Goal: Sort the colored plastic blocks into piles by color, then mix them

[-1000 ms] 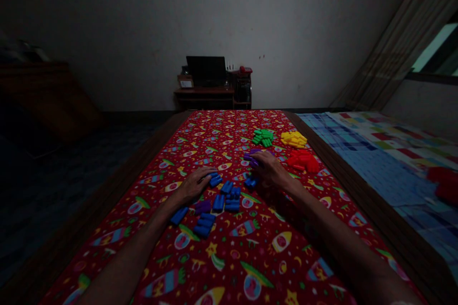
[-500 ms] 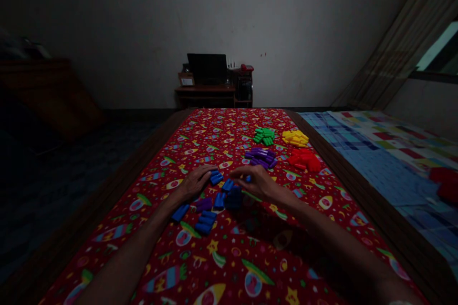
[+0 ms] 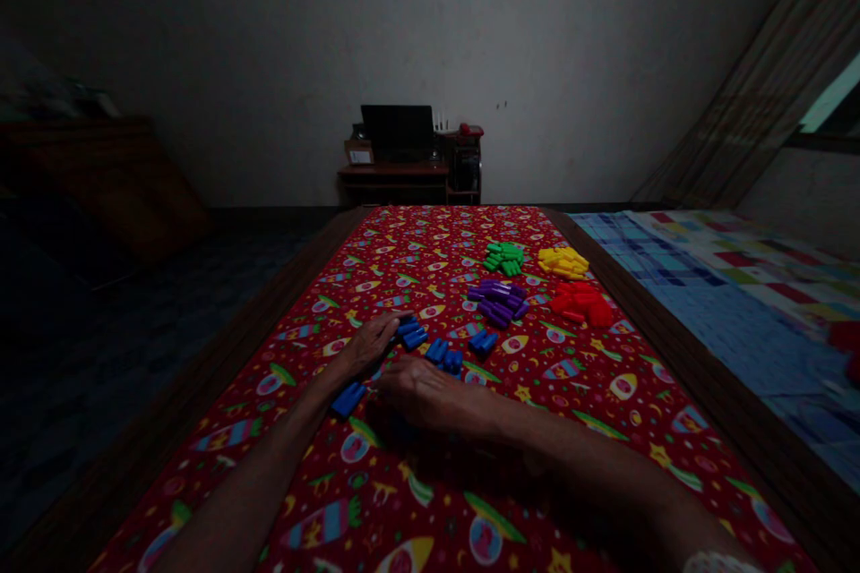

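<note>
My left hand (image 3: 366,345) lies flat on the red rocket-print cloth (image 3: 537,430), fingers stretched out and touching two blue blocks (image 3: 409,334). My right hand (image 3: 420,394) reaches across to the left, low over the cloth just below the left hand. It covers some pieces, and its fingers are too dim to read. More blue blocks lie loose at the middle (image 3: 444,354), further right (image 3: 482,341) and by my left wrist (image 3: 348,398). Beyond them sit sorted piles: purple (image 3: 497,302), red (image 3: 583,303), green (image 3: 503,258) and yellow (image 3: 563,262).
A dark wooden frame (image 3: 628,304) borders the cloth on both sides. A blue patchwork mattress (image 3: 712,313) lies to the right, with something red at its edge (image 3: 847,340). A desk with a monitor (image 3: 399,152) stands at the far wall. A curtain (image 3: 759,98) hangs at the right.
My right hand has drawn back from the purple pile and swung left, now covering the spot where a purple block and some blue ones lay. The left hand has stayed put.
</note>
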`<action>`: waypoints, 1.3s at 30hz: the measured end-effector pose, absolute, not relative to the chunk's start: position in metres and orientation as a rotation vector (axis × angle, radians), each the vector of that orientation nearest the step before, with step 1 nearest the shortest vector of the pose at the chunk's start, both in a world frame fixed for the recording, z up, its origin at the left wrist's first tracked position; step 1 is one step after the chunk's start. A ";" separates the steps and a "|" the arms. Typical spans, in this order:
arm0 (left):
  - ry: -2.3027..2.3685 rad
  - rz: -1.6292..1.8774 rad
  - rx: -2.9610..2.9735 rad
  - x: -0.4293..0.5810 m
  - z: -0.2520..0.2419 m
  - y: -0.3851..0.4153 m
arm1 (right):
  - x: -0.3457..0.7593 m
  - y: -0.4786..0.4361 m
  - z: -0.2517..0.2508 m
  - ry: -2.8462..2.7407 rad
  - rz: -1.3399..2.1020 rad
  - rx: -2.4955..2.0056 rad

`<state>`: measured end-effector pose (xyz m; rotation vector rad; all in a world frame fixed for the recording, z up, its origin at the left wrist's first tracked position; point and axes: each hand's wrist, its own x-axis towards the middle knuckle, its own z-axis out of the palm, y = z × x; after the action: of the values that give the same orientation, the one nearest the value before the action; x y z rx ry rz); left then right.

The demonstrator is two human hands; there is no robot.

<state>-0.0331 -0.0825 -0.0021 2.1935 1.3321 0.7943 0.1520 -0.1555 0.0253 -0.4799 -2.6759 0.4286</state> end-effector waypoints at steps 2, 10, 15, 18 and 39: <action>1.329 0.791 2.198 -0.033 -0.003 -0.082 | 0.160 -0.144 0.033 -2.570 0.497 -0.465; 1.313 0.820 2.217 -0.036 -0.008 -0.078 | 0.247 -0.065 0.031 -2.217 0.165 -0.896; 1.316 0.808 2.222 -0.036 -0.006 -0.079 | 0.278 -0.043 0.016 -2.276 0.067 -1.025; 1.318 0.807 2.214 -0.035 -0.003 -0.081 | 0.279 -0.048 0.023 -2.278 0.053 -1.028; 1.459 0.727 2.552 -0.054 -0.052 -0.187 | 0.247 -0.159 -0.004 -2.666 0.244 -0.925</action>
<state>-0.0537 -0.1867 -0.0521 2.5520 1.4592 0.7273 0.2468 -0.1586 -0.0037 -0.9250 -2.6657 0.2439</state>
